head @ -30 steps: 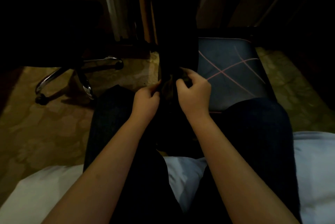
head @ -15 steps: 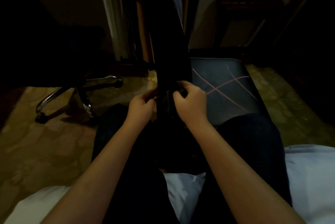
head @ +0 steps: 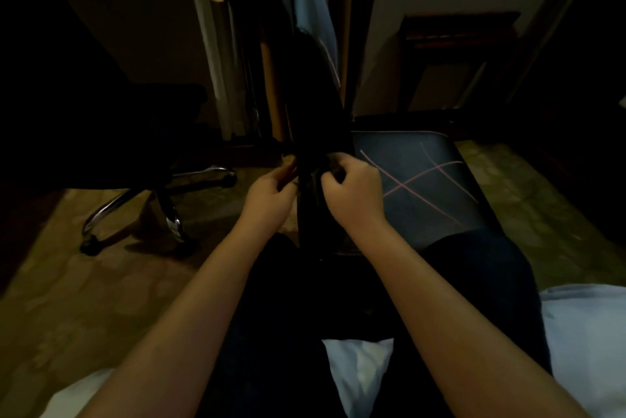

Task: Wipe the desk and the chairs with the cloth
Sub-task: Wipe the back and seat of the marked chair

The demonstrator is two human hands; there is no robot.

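Head view, pretty dim: dark cloth pinched by left hand and right hand, fingers curled on it, just above the lap, beside chair seat with pink crossed lines.

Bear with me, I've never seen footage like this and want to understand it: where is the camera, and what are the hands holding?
There is no machine here: a seated person works with bare hands. One wide-angle camera worn on the head looks forward and down, so you see the person's own arms and lap. The left hand and right hand both pinch a dark fabric that runs up and down between them. It is probably the wiping cloth, though the room is too dim to be sure. On the left stands an office chair with a shiny base. On the right is a dark blue seat with pink crossing lines. Beneath is a patterned floor.
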